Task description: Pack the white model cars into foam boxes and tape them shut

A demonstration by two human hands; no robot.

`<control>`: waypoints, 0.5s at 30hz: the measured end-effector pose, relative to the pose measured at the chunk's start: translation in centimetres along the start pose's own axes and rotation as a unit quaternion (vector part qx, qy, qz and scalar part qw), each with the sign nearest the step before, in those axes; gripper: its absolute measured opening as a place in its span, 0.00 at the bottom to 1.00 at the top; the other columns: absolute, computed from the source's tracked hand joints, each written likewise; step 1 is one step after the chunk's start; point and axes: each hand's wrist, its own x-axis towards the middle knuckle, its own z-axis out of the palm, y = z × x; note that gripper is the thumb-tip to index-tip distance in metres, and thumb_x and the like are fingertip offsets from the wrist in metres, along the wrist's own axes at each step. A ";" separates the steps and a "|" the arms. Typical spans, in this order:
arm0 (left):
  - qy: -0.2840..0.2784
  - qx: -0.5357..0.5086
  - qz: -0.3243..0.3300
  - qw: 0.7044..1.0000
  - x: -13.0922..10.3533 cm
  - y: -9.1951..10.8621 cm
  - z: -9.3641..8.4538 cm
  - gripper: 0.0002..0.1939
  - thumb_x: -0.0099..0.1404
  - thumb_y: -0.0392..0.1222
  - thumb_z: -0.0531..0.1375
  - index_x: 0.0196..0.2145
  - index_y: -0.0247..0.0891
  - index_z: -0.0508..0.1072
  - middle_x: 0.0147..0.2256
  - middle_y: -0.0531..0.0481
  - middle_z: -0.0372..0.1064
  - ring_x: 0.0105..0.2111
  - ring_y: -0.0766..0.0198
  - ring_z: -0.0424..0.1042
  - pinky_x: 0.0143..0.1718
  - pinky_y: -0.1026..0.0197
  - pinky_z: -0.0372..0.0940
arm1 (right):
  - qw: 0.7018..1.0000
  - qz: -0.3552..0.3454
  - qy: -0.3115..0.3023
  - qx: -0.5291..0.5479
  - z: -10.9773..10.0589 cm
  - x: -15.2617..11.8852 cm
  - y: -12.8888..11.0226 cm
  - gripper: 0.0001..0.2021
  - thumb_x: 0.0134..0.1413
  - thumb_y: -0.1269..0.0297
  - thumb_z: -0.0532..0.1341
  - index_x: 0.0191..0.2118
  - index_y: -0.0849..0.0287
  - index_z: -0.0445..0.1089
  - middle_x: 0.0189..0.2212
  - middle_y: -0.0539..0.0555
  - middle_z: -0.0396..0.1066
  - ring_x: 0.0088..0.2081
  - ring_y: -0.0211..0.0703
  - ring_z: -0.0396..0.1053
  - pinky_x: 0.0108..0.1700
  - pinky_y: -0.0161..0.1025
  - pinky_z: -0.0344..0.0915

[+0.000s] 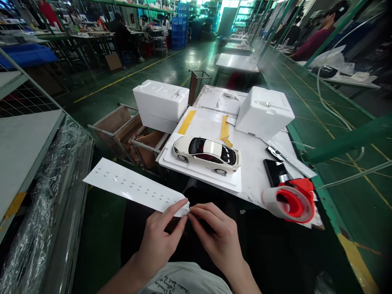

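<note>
A long white sheet with rows of small dark marks (131, 184), like a sticker sheet, stretches out to the left above my lap. My left hand (163, 230) pinches its right end between thumb and fingers. Right beside it, my right hand (216, 230) has its fingertips closed at the sheet's corner; whatever tiny piece they pinch is too small to make out. Beyond my hands a cream model car (211, 153) rests on a white foam slab (171, 160) at the table's near edge.
Two white foam boxes (162, 100) (265, 110) stand farther back. On the table's right lie a red tape dispenser (294, 204), a black phone-like object (275, 172) and a small black-and-white tool (275, 153). Plastic-wrapped shelving (45, 204) is at left. People sit in the background.
</note>
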 end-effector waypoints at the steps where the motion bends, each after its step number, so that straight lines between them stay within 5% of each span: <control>1: 0.000 0.003 0.006 1.000 0.0 0.0 0.0 0.18 0.69 0.37 0.63 0.54 0.49 0.79 0.46 0.52 0.83 0.39 0.60 0.83 0.47 0.62 0.77 | 1.000 -0.002 -0.003 -0.001 0.0 0.0 0.0 0.13 0.64 0.75 0.63 0.50 0.52 0.77 0.41 0.56 0.77 0.38 0.44 0.75 0.38 0.39 0.75; 15: -0.031 -0.069 -0.046 0.996 -0.1 -0.1 0.0 0.17 0.68 0.36 0.63 0.53 0.44 0.80 0.42 0.48 0.82 0.31 0.64 0.82 0.36 0.67 0.79 | 0.998 -0.017 -0.058 -0.010 -0.2 0.0 0.3 0.13 0.66 0.75 0.60 0.51 0.53 0.75 0.41 0.56 0.79 0.38 0.45 0.75 0.38 0.41 0.75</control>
